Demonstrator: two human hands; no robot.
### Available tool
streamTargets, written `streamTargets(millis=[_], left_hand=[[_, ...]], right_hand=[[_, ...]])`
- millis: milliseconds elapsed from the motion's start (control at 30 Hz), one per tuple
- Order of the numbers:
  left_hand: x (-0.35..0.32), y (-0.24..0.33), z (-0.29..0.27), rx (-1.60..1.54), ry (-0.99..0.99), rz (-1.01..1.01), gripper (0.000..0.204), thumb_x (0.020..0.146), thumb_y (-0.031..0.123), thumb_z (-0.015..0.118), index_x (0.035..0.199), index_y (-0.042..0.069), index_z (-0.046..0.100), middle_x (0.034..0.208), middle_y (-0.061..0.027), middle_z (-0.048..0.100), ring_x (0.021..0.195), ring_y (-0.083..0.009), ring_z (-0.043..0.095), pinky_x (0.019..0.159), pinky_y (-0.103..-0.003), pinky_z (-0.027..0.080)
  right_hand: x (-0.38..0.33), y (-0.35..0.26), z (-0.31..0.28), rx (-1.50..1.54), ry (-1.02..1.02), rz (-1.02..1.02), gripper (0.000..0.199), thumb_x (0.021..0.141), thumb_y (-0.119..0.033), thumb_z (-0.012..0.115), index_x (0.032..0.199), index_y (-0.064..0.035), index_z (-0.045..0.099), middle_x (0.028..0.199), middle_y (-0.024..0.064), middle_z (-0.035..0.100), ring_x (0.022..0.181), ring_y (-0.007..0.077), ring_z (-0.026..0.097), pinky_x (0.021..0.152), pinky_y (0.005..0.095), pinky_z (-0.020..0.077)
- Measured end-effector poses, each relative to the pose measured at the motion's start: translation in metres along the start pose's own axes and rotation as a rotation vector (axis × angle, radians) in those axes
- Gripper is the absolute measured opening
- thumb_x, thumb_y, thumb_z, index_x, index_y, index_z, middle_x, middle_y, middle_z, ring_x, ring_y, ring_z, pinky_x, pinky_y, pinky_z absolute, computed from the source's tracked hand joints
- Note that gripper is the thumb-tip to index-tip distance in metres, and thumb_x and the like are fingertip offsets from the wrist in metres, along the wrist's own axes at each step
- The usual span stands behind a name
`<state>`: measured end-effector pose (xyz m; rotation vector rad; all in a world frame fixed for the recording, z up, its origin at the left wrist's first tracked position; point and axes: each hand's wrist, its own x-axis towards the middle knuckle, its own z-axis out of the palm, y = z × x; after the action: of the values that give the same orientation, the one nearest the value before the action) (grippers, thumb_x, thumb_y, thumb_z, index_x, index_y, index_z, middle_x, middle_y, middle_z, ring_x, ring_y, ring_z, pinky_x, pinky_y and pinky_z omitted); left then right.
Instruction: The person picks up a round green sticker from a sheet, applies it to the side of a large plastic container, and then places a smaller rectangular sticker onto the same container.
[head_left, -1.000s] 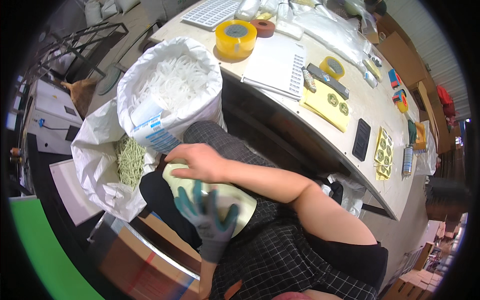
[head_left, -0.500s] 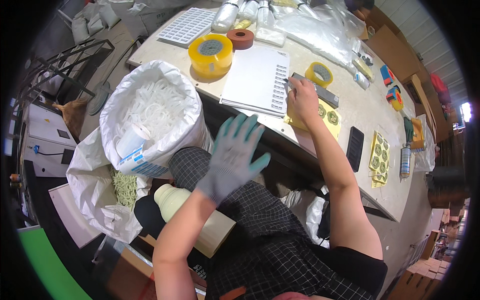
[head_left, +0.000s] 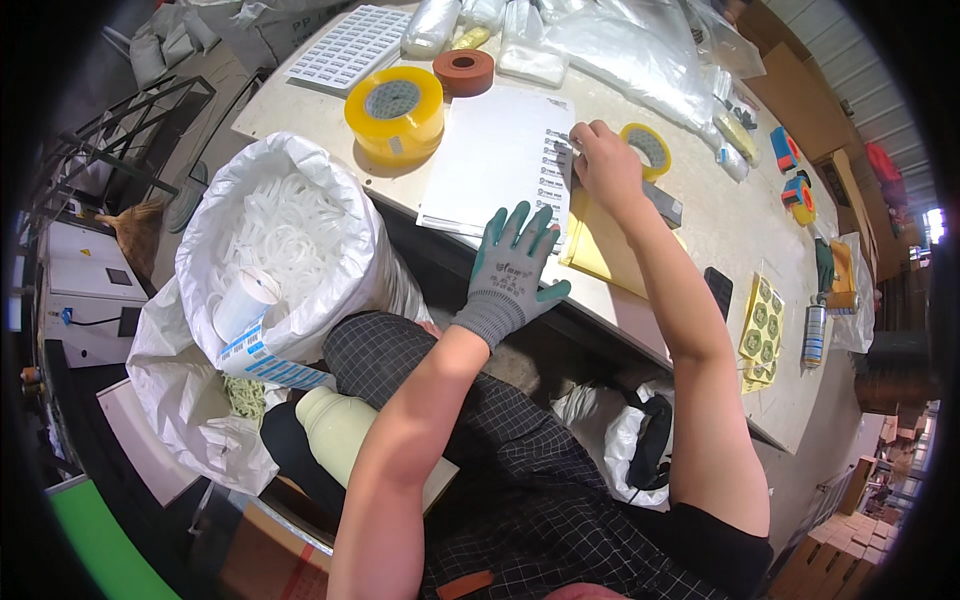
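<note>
Here, at a workshop counter [head_left: 740, 220], a person's gloved left hand [head_left: 512, 265] spreads its fingers over the near edge of white label sheets [head_left: 490, 150], apparently to steady them, while the bare right hand [head_left: 605, 165] bends its fingers at the printed column along their right side; whether it pinches a label cannot be told. A pale green vessel [head_left: 338, 428] lies across the lap, seemingly parked there to free both hands. Beside the knee, a white sack [head_left: 355, 225] of translucent strips stands open, perhaps for easy reach.

Pale table [head_left: 310, 120]: large yellow tape roll [head_left: 395, 132], brown roll [head_left: 465, 86], white sheets [head_left: 488, 165].
</note>
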<state>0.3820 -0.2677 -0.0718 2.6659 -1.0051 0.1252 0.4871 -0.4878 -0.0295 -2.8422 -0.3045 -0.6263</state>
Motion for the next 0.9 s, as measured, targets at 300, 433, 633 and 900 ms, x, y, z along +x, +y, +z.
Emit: streamTargets(millis=[300,433,633,900], left_hand=[[-0.001,0.003,0.004,-0.03,0.02,-0.006,0.085,0.093,0.063,0.063,0.156,0.008,0.049,0.166,-0.0139,0.04,0.159,-0.0347,0.026,0.133,-0.055,0.012],[0.002,0.002,0.002,-0.054,0.055,0.001,0.085,0.093,0.063,0.064,0.155,0.008,0.049,0.166,-0.0143,0.04,0.159,-0.035,0.026,0.133,-0.055,0.012],[0.004,0.005,0.002,-0.039,0.025,0.0,0.086,0.093,0.063,0.063,0.157,0.009,0.046,0.168,-0.0118,0.037,0.159,-0.035,0.025,0.132,-0.055,0.012],[0.005,0.004,0.006,-0.017,0.004,-0.04,0.086,0.094,0.066,0.059,0.157,0.01,0.048,0.171,-0.0119,0.033,0.162,-0.0341,0.02,0.132,-0.056,0.009]], right_hand=[[-0.003,-0.001,0.015,-0.11,0.091,0.069,0.016,0.087,-0.023,0.078,0.095,-0.0115,0.071,0.095,0.0082,0.065,0.096,0.03,0.064,0.075,0.0439,0.0569],[-0.005,-0.008,0.014,-0.141,0.108,0.1,0.016,0.086,-0.024,0.079,0.092,-0.0102,0.072,0.097,0.0084,0.065,0.098,0.0302,0.062,0.079,0.043,0.0561],[-0.001,-0.005,0.019,-0.156,0.109,0.127,0.014,0.088,-0.02,0.076,0.1,-0.0134,0.075,0.1,0.0079,0.065,0.101,0.03,0.063,0.082,0.0422,0.056],[0.018,-0.006,0.009,0.236,0.195,0.269,0.028,0.1,-0.025,0.066,0.124,-0.0214,0.079,0.106,0.0097,0.066,0.102,0.0288,0.065,0.089,0.0391,0.0536]])
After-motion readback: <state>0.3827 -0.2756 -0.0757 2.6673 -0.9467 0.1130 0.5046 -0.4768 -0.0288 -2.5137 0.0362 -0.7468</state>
